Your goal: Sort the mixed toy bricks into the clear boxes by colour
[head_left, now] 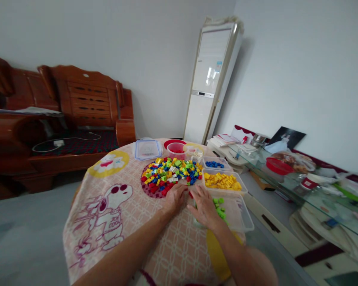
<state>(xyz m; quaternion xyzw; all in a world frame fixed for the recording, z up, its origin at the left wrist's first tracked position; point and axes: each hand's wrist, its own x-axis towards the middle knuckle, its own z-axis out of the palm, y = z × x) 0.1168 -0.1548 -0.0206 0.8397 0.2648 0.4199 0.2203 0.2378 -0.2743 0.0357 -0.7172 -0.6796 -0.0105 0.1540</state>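
A heap of small coloured bricks [170, 174] lies on a round red tray [151, 191] in the middle of the table. My left hand [174, 198] rests at the tray's near edge, fingers curled down onto the bricks; what it holds is hidden. My right hand [205, 208] lies just beside it, fingers bent over the rim of a clear box with green bricks [238, 214], a small red piece at its fingertips. Behind stand a clear box of yellow bricks [222, 181] and one of blue bricks [214, 163].
The table carries a pink cartoon-dog cloth [107, 214]. At its far side are a clear lid [147, 149], a red bowl [176, 148] and a box of white bricks [193, 153]. A wooden sofa [59, 119] stands left, a tall air conditioner [211, 79] behind, a cluttered glass shelf [301, 178] right.
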